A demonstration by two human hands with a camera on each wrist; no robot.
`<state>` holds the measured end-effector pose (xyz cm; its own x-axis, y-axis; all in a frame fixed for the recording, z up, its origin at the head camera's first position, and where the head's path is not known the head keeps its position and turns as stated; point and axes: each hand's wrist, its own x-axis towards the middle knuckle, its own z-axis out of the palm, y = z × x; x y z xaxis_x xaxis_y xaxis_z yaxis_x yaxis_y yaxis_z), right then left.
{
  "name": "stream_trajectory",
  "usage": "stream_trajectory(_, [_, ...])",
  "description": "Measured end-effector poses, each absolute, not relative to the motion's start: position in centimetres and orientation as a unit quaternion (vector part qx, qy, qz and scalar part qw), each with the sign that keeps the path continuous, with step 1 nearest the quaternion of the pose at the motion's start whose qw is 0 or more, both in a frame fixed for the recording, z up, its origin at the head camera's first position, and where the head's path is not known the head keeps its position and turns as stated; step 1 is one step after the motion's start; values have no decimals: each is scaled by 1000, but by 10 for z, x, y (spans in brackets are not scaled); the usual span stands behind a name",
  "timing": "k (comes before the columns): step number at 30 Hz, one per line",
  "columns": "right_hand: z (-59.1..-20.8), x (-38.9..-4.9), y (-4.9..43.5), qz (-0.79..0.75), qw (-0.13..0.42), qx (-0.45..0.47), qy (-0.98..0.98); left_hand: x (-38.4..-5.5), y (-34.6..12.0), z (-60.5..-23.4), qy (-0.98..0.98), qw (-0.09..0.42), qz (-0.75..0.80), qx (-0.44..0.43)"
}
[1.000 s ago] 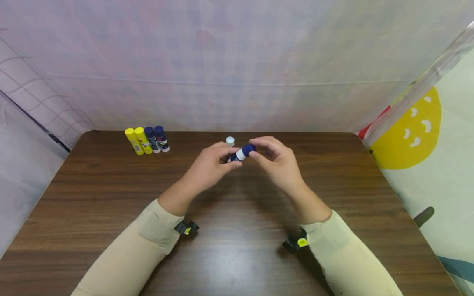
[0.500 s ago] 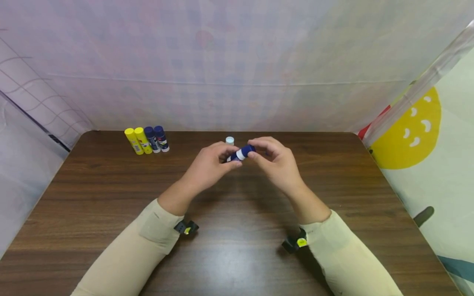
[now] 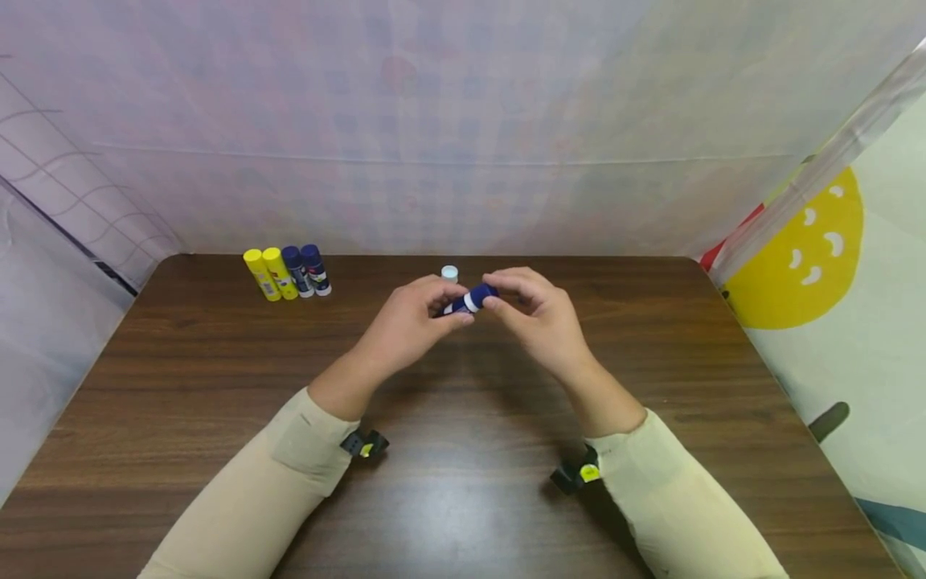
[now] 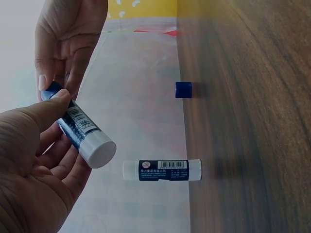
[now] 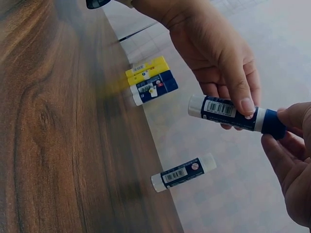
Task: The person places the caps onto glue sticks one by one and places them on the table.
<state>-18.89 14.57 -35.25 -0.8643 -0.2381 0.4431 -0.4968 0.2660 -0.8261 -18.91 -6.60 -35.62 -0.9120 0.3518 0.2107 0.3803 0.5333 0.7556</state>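
Observation:
Above the table's far part, my left hand (image 3: 408, 322) holds a dark blue glue stick (image 4: 80, 124) by its labelled body, the stick tilted. My right hand (image 3: 546, 322) pinches the blue cap (image 5: 273, 124) at the other end between thumb and fingers. A white collar (image 5: 261, 120) shows between cap and body. Behind the hands a second glue stick (image 5: 182, 174) stands upright with no blue cap on it; the head view shows only its pale top (image 3: 449, 273). A loose blue cap (image 4: 183, 90) sits on the table beyond, hidden in the head view.
At the back left stand two yellow glue sticks (image 3: 271, 275) and two dark blue glue sticks (image 3: 307, 272), side by side in a row. The brown wooden table (image 3: 463, 450) ends at a pale curtain (image 3: 463, 145) behind.
Both hands stay nearly where they were around the glue stick. The white collar looks slightly narrower, with the cap a little nearer the body.

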Motion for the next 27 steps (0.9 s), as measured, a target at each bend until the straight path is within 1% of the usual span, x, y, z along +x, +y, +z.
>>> stream_trajectory(6, [-354, -189, 146, 562, 104, 234, -787, -189, -67, -357, -877, 20, -427, -218])
stream_trajectory(12, [-354, -188, 147, 550, 92, 235, -796, -188, -65, -358, -875, 36, -424, -231])
stream_trajectory(27, [-352, -185, 144, 557, 115, 232, -789, -184, -63, -359, -871, 96, -414, -245])
